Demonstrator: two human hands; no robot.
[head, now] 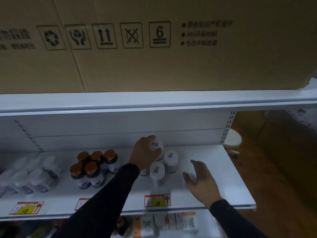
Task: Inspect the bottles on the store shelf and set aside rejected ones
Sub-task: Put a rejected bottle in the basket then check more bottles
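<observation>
White-capped bottle (155,145), upright, is gripped from above by the left hand (145,154); the right hand (199,179), fingers spread and holding nothing, hovers just right of the cluster.

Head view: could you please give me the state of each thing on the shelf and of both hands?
Left hand: grips a white bottle, tilted.
Right hand: open, holding nothing.
White-capped bottles: upright, capped.
Brown-capped bottles: upright, capped, clustered.
Cardboard box: closed, on the top shelf.

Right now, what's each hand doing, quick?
Left hand: grips a white bottle from above.
Right hand: open, fingers spread over the shelf, holding nothing.
</observation>
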